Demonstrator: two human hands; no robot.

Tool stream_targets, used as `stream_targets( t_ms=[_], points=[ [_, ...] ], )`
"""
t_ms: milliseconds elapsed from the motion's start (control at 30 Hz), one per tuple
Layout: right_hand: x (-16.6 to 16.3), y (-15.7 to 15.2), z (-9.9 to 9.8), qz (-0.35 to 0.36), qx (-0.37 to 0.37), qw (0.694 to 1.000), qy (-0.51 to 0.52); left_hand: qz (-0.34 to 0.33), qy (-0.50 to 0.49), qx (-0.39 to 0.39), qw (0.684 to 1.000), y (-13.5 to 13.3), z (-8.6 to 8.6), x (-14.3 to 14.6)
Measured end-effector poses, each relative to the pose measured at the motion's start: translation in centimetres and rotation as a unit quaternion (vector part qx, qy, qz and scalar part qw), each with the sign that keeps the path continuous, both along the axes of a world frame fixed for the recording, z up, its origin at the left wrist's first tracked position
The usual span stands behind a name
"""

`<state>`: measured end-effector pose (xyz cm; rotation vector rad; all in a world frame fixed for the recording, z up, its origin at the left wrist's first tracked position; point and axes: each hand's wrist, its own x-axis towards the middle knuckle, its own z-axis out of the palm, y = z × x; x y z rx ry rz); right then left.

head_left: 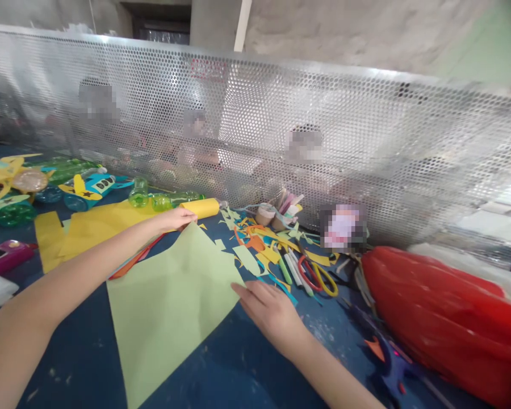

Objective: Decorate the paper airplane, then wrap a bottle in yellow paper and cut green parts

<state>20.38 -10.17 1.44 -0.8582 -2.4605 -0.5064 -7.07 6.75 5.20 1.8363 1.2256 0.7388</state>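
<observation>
A large pale green paper sheet [170,301] lies on the dark blue table [238,369]. My left hand [176,218] reaches forward and pinches the sheet's far top corner. My right hand [268,309] rests flat with fingers stretched out, pressing the sheet's right corner onto the table. A rolled yellow paper [202,207] lies just beyond my left hand, on top of yellow sheets [89,230].
Paper scraps, markers and red and yellow scissors [317,278] litter the table right of the sheet. A red plastic bag [443,318] lies at the right. Green bottles [162,200] and paper planes [89,186] sit at the left. A perforated metal screen [281,125] runs behind, with people beyond it.
</observation>
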Motion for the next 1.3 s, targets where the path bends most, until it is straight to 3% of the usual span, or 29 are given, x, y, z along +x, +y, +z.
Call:
stream_targets(
  t_ms=[233,400,533,633,733,800,900,1033,1167,1300],
  points=[
    [-0.6,-1.6,1.9,0.003,0.156,0.986,-0.06,0.038,0.023,0.164,0.985,-0.7,0.4,2.9],
    [-0.8,-1.4,1.5,0.123,0.111,0.983,-0.085,0.024,0.011,0.258,0.966,-2.2,1.8,5.8],
    [-1.5,-1.6,1.1,0.154,0.082,0.98,-0.096,-0.03,0.01,0.296,0.955,-2.8,2.8,9.0],
    [-1.4,-1.3,0.9,0.111,0.066,0.986,-0.107,-0.062,0.006,0.318,0.946,-2.7,3.2,11.4],
    [-0.3,-0.3,0.9,-0.023,0.049,0.992,-0.118,-0.048,-0.001,0.365,0.93,-2.8,3.0,12.7],
    [0.6,0.5,1.1,-0.082,0.009,0.988,-0.132,-0.061,0.029,0.383,0.921,-3.3,2.5,12.6],
    [2.1,1.5,1.6,-0.099,-0.099,0.982,-0.129,-0.157,0.13,0.344,0.917,-4.8,1.4,10.9],
    [3.8,2.0,2.5,-0.132,-0.27,0.953,-0.031,-0.233,0.263,0.274,0.895,-6.8,0.0,7.1],
    [5.3,2.5,3.1,-0.14,-0.371,0.915,0.068,-0.212,0.275,0.274,0.897,-6.6,-1.0,3.9],
    [6.6,3.4,2.8,-0.192,-0.406,0.887,0.11,-0.163,0.206,0.179,0.948,-4.4,-1.5,2.3]
  ],
)
